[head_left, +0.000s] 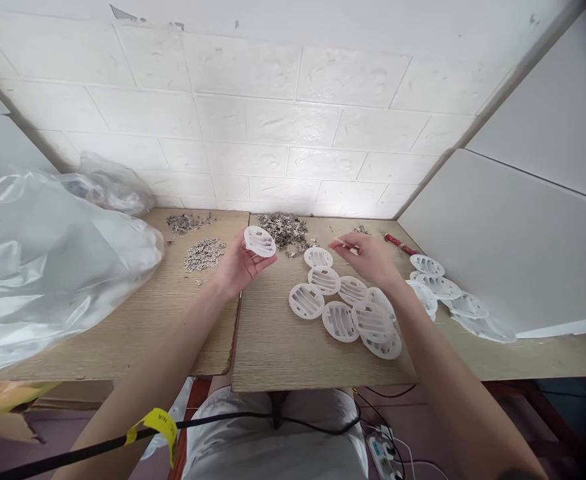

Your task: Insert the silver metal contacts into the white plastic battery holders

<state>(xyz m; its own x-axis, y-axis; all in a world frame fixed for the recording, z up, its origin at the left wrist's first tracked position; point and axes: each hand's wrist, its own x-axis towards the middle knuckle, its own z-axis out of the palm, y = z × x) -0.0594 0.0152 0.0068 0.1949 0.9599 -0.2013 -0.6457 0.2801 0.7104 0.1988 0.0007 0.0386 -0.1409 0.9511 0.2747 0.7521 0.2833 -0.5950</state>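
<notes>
Centrally in the head view, the left hand [237, 268] has a white disc [260, 242] in its grip above the worktop [267, 360], near heaped metal bits [289, 231]. The right hand [367, 259] has pinched fingers; their contents cannot be told. Loose discs [341, 321] lie below.

A white, translucent plastic disc [260, 241], round with a pale rim and long parallel slots across its middle, is held raised and tilted, slotted face showing, in the fingers [267, 263] of the left hand [237, 268], before the left part of the heap of small silvery metal pieces [287, 231].
</notes>
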